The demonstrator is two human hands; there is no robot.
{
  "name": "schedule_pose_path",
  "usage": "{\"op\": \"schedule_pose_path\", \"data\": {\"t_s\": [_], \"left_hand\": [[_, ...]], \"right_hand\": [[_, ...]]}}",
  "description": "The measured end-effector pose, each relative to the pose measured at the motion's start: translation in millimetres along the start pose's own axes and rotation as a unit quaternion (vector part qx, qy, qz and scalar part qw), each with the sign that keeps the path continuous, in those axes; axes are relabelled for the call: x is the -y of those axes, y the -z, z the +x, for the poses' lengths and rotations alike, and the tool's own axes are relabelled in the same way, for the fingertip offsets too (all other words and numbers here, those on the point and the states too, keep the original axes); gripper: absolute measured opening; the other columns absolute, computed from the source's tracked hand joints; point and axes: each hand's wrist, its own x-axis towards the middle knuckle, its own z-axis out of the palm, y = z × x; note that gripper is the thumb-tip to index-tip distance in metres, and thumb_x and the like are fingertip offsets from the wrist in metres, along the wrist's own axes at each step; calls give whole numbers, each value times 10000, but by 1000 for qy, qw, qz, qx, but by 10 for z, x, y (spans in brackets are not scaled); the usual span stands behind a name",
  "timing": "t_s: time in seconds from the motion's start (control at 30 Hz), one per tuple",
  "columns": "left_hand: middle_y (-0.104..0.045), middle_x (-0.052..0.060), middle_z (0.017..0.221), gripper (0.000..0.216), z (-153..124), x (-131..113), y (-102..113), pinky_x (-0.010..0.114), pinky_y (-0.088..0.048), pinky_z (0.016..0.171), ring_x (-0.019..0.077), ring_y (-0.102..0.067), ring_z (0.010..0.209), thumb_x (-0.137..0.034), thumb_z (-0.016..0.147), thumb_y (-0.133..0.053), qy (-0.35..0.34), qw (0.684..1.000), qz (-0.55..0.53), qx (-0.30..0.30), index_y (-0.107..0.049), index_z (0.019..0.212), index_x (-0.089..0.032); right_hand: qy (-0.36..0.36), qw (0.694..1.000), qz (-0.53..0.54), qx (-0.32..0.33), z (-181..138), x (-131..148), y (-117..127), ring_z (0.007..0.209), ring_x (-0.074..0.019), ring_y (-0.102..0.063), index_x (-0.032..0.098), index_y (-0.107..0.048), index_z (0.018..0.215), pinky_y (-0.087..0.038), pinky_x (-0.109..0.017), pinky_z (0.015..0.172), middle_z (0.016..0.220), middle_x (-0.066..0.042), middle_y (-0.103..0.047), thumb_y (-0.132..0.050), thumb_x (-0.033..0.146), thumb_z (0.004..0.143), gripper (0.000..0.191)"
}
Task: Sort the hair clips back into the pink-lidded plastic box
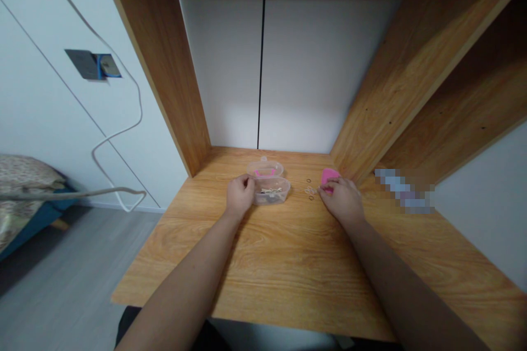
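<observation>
A small clear plastic box point(272, 197) stands on the wooden desk with its hinged lid point(265, 167) folded back behind it. Some thin, metallic-looking pieces lie inside, too small to name. My left hand point(241, 196) is closed at the left end of the box, thumb and fingertips pinched on its rim. To the right, the fingers of my right hand point(345, 201) are drawn together over the front of a pink, rounded flat object point(329, 175). Pale loops like small hair ties point(309, 191) lie by those fingertips; whatever is between them is hidden. Dark hair ties point(308, 180) lie nearby.
Wooden side panels point(164, 66) and a white back panel point(234, 77) enclose the desk point(280, 263). A blurred-out item point(403, 192) lies at the right. On the left, a white cable point(140, 104) hangs before the wall, near an open socket point(109, 66) and a bed point(28, 192).
</observation>
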Motion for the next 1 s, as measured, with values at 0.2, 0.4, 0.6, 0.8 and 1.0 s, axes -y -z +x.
{"op": "schedule_pose_path", "data": {"t_s": [0.2,0.4,0.6,0.8,1.0], "left_hand": [[-743,57,772,293,6,15,-9,247,-401,646,185,-659,731,-232,859,-472,4,1000,0,-6,-747,792,-157],[-737,51,754,303,7,12,-13,243,-398,635,179,-650,711,-243,865,-467,3,1000,-6,-1,-747,786,-159],[-745,58,770,307,3,-10,-3,246,-402,643,184,-656,725,-238,864,-459,6,1000,-2,0,-748,797,-160],[-748,58,779,298,6,-2,-7,247,-412,655,184,-660,733,-229,858,-461,11,1000,-9,-2,-745,802,-162],[-750,59,791,306,6,12,-10,244,-417,661,183,-659,740,-232,864,-455,10,1000,-3,2,-750,817,-163]], "right_hand": [[18,1000,13,18,8,-3,-27,1103,-299,-583,246,-794,855,-454,-431,985,1091,-97,-707,-621,369,870,213],[35,999,20,25,12,-36,-90,1179,-306,-552,234,-785,995,-416,-447,1056,1156,-110,-682,-600,377,894,255],[47,997,30,48,9,-36,-141,1238,-307,-510,265,-782,1018,-379,-469,1089,1225,-108,-650,-578,393,920,260],[36,998,18,52,10,-30,-113,1261,-306,-495,251,-778,962,-378,-461,1085,1198,-112,-655,-575,389,919,248],[18,999,-3,38,-4,-27,-75,1240,-327,-505,235,-787,939,-386,-483,1076,1202,-127,-657,-570,382,907,264]]}}
